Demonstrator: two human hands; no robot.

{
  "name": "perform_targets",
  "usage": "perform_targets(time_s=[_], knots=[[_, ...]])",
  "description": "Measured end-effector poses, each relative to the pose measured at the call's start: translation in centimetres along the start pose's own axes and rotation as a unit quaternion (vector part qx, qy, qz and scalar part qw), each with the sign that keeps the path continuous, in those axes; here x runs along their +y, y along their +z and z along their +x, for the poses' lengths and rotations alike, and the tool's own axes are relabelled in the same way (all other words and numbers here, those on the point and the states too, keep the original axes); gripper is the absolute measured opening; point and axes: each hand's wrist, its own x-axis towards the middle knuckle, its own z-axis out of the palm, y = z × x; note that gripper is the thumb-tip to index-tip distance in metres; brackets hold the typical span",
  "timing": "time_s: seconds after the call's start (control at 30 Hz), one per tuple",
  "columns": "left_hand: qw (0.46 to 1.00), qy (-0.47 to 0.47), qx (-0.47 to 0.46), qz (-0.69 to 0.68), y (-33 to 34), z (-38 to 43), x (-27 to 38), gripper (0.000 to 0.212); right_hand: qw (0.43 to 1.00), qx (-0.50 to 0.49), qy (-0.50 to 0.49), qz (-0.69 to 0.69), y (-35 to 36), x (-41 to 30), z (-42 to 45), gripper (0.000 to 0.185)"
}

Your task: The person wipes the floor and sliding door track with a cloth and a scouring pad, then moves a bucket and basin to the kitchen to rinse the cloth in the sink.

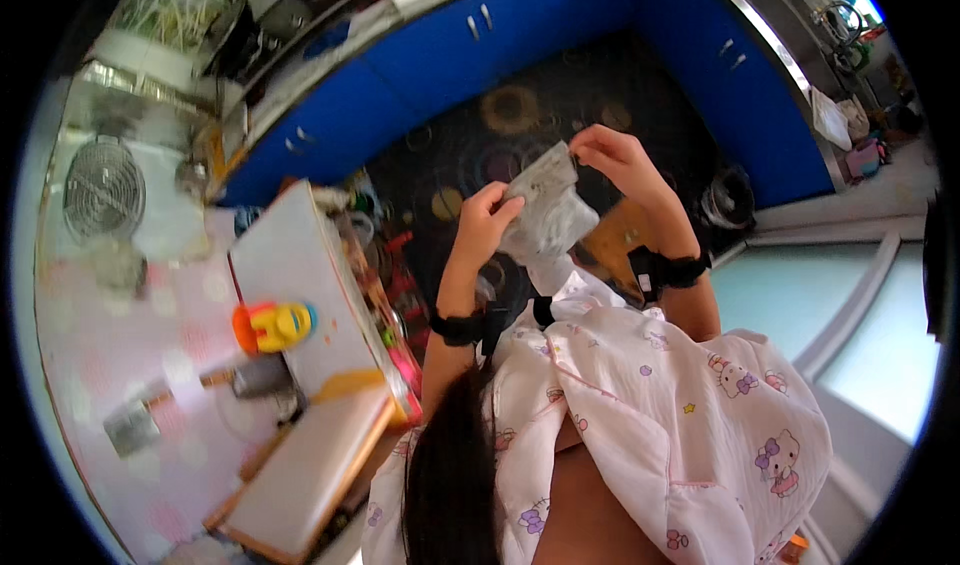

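Note:
Before my chest hangs a thin, crumpled grey sheet (551,216), plastic or cloth; the picture does not settle which. My left hand (484,224) pinches its left edge between thumb and fingers. At the sheet's upper right corner are the closed fingertips of my right hand (619,161), which appear to grip the edge there. The lower part of the sheet drops towards the light printed shirt (720,392). Black straps (679,271) circle both forearms.
Blue cabinets (450,62) with a counter run along the far side, with a steel sink (772,10) at right. A white-topped unit (289,257) at left carries a yellow and orange toy (277,326). A black bag (729,199) stands on the dark patterned floor (510,111). A glazed panel (787,287) is at right.

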Motion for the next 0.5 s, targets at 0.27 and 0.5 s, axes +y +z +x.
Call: perform_targets(time_s=[0.27,0.5], knots=[[0.985,-0.063,0.043,-0.153,-5.1,24.2,3.8,0.02,0.992,0.102,0.066,-0.015,-14.3,2.5,18.8,0.016],[0.958,-0.042,0.068,-0.276,0.9,45.2,11.0,0.022,0.971,0.182,0.122,-0.093,-30.4,3.0,25.6,0.019]])
